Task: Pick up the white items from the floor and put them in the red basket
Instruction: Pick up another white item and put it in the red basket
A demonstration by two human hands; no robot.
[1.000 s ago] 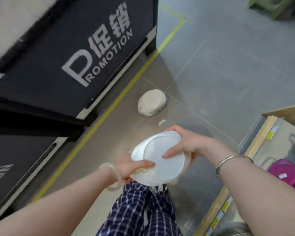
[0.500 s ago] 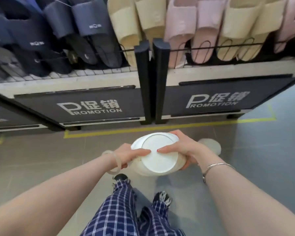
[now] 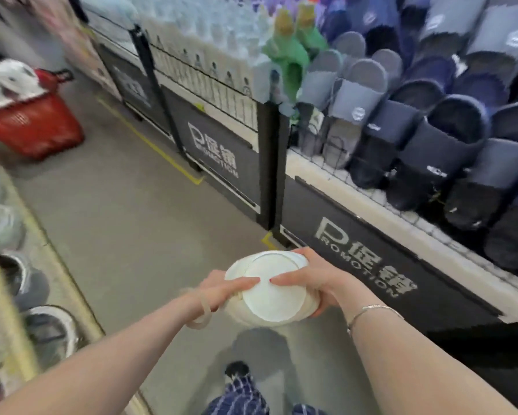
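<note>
I hold a white round item [image 3: 274,295] with a flat disc face in front of me, above the floor. My left hand [image 3: 222,287] grips its left side with the thumb laid across the top. My right hand [image 3: 311,280] grips its right side, thumb on the disc and fingers wrapped under. The red basket [image 3: 39,127] stands on the floor far off at the upper left, with white fluffy items [image 3: 15,77] inside it.
Black promotion racks [image 3: 371,259] full of slippers [image 3: 431,139] line the right side of the aisle. A low wooden shelf [image 3: 21,295] with grey goods runs along the left. Grey floor with yellow tape [image 3: 150,145] stretches toward the basket. My plaid trouser legs [image 3: 239,396] show below.
The view has swung left from the floor and racks to look down the aisle, bringing the red basket into sight. Both hands keep the same grip on the white item.
</note>
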